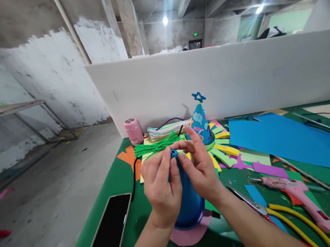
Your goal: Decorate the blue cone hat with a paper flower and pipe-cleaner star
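A blue paper cone (189,199) stands upright on a pink paper disc (191,234) at the near edge of the green table (123,175). My left hand (160,187) wraps around the cone's upper left side, fingers pinched at its tip. My right hand (197,163) pinches the tip from the right with thumb and forefinger, the other fingers raised. Behind them stands a finished decorated blue cone hat (201,123) with a blue star on top, ringed by coloured paper strips.
A black phone (110,233) lies at the left front. A pink glue gun (299,196) and yellow-handled scissors (281,215) lie to the right. Green pipe cleaners (155,145), a pink canister (134,130), a blue paper sheet (284,138) and a white foam wall (236,76) sit behind.
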A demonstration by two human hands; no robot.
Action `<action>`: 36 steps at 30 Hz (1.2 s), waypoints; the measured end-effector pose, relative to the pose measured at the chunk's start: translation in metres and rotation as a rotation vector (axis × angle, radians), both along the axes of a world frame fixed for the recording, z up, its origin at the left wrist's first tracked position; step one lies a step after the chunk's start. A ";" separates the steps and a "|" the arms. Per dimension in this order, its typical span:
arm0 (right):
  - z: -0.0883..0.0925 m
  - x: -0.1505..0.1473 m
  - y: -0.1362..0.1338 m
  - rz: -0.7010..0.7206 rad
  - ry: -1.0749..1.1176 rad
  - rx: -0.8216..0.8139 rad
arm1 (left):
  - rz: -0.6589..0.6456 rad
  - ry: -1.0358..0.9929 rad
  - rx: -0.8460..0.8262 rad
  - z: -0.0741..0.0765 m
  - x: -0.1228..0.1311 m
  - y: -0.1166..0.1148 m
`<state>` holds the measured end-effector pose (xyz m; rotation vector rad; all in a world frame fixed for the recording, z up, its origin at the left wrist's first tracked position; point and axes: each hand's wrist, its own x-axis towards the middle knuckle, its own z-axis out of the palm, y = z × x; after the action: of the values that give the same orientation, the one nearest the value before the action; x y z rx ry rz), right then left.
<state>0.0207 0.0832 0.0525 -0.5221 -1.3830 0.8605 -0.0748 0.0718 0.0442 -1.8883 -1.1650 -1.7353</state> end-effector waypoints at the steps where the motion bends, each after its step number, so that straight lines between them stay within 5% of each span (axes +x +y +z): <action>1: 0.000 0.000 0.000 0.004 0.001 0.000 | 0.002 0.006 0.003 0.000 0.000 0.000; 14: -0.001 0.011 -0.003 0.042 0.132 -0.134 | -0.077 -0.089 -0.201 -0.003 -0.006 -0.015; 21: -0.009 0.015 0.003 -0.222 0.241 -0.198 | -0.129 -0.141 -0.240 0.027 -0.006 -0.008; 24: -0.009 0.017 0.002 -0.228 0.232 -0.260 | -0.196 -0.139 -0.324 0.034 -0.005 -0.003; 36: -0.009 0.017 -0.005 -0.201 0.112 -0.188 | -0.229 -0.153 -0.383 0.025 -0.002 -0.004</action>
<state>0.0374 0.0785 0.0432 -0.7331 -1.1322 0.8464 -0.0772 0.0680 0.0694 -2.2152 -1.4762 -1.9130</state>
